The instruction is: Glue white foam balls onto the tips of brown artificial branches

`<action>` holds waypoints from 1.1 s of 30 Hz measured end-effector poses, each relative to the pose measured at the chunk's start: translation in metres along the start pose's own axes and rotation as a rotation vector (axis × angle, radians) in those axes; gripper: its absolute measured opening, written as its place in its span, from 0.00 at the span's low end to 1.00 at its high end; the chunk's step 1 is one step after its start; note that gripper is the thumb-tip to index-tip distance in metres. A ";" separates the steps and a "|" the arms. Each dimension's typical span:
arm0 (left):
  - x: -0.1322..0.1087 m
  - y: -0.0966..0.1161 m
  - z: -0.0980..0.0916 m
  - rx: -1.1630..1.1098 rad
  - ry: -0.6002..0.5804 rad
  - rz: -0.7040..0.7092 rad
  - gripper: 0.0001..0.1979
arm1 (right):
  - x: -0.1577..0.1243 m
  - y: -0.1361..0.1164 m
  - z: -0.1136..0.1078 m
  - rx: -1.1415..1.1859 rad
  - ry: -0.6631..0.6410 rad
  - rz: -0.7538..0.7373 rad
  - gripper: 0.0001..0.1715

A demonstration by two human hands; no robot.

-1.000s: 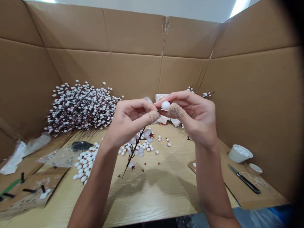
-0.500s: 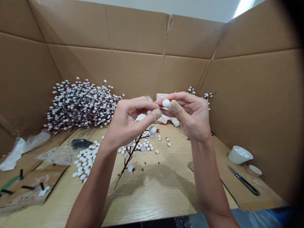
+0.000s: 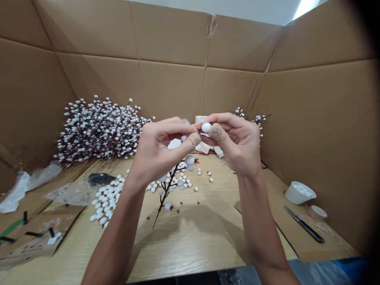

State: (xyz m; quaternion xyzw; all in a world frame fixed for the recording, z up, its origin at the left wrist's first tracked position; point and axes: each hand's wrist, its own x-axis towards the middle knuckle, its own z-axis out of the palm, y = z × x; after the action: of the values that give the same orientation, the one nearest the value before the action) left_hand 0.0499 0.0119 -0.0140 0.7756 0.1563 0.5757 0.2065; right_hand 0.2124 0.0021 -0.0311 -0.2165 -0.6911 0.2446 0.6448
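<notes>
My left hand (image 3: 166, 148) pinches the upper part of an artificial berry branch (image 3: 166, 191), a dark brown stem with white berries and small reddish star-shaped caps. The branch hangs down below the hand, its bare end over the table. Between the thumb and fingers of my right hand (image 3: 236, 144) is a white foam berry (image 3: 206, 127), held at the tip of the branch where both hands meet. Both thumbs are wrapped in tan tape. Whether the berry is fixed on the stem is hidden by the fingertips.
Loose white berries (image 3: 103, 200) lie heaped at left centre. Finished-looking branches (image 3: 101, 128) are piled back left. On the right are a white cup of foam balls (image 3: 300, 192), a black-handled knife (image 3: 305, 225) and a tape roll (image 3: 318, 212). Cardboard walls (image 3: 169, 87) surround the table.
The hanging branch has swung slightly, its lower end shifting right and up. Both hands stay together at nearly the same place, gripping as before.
</notes>
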 end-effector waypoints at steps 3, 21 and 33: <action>0.000 0.001 0.000 0.015 0.012 -0.001 0.04 | 0.001 0.002 0.001 -0.015 0.028 0.027 0.14; -0.004 -0.003 0.001 0.223 0.116 0.075 0.08 | 0.002 0.011 0.014 -0.013 0.096 0.025 0.14; -0.003 -0.005 0.002 0.244 0.139 0.100 0.10 | 0.004 0.015 0.014 0.006 0.096 0.034 0.13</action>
State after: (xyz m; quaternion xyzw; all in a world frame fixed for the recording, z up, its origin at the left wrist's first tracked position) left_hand 0.0512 0.0146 -0.0200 0.7600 0.2000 0.6143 0.0705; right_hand 0.1980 0.0155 -0.0384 -0.2378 -0.6548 0.2472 0.6734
